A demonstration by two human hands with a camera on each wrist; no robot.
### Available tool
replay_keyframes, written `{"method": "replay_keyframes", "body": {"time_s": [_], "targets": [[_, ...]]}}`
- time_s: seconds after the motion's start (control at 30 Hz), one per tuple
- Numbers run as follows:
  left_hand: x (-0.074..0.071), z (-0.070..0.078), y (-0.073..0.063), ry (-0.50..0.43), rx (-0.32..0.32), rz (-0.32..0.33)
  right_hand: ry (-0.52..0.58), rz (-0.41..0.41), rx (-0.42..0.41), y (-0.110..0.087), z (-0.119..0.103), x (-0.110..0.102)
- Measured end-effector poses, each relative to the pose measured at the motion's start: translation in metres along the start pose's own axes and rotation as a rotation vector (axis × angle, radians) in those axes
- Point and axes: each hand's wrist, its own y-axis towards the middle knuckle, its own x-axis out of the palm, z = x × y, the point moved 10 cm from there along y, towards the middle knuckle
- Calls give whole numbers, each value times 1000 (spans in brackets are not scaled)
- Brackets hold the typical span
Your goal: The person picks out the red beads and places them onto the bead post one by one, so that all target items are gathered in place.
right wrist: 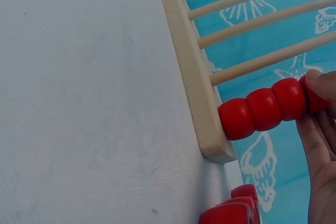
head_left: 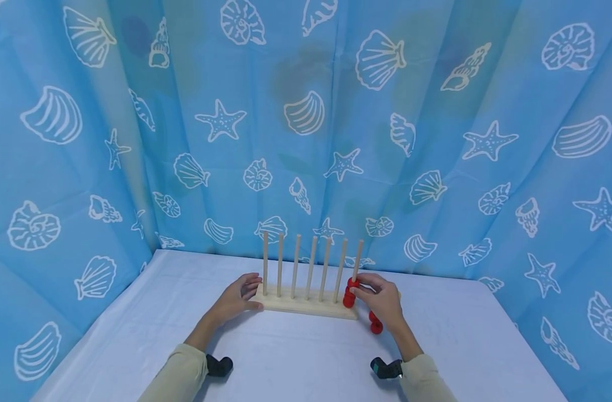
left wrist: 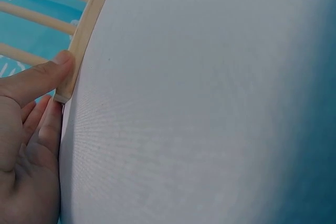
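Observation:
A wooden peg rack [head_left: 306, 305] with several upright pegs stands on the table. At its left end my left hand [head_left: 237, 296] grips the base, thumb on the front and fingers by the end, partly hidden behind it in the left wrist view. On the rightmost peg [head_left: 358, 259] sits a stack of three red beads [right wrist: 264, 109]. My right hand [head_left: 383, 300] pinches another red bead [right wrist: 314, 98] between thumb and fingers, around the same peg at the top of that stack. The other pegs carry no beads.
Loose red beads [head_left: 376, 326] lie on the white table [head_left: 295, 357] just right of the rack, below my right hand and partly hidden by it. Behind the table hangs a blue curtain [head_left: 265, 145] with white shell prints.

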Motion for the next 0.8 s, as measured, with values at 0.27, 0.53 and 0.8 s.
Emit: {"method": "replay_keyframes", "body": {"time_s": [0.27,0.53,0.8], "targets": [[1,3,-1,13,-5,8,-27,4,27,-1,6,1],[2,4,-1,11,-5,-3,0,-4,23,-1,7,0],[1,0,1,-11,-5,-2,82,-51,-36,-4,-2,-4]]}}
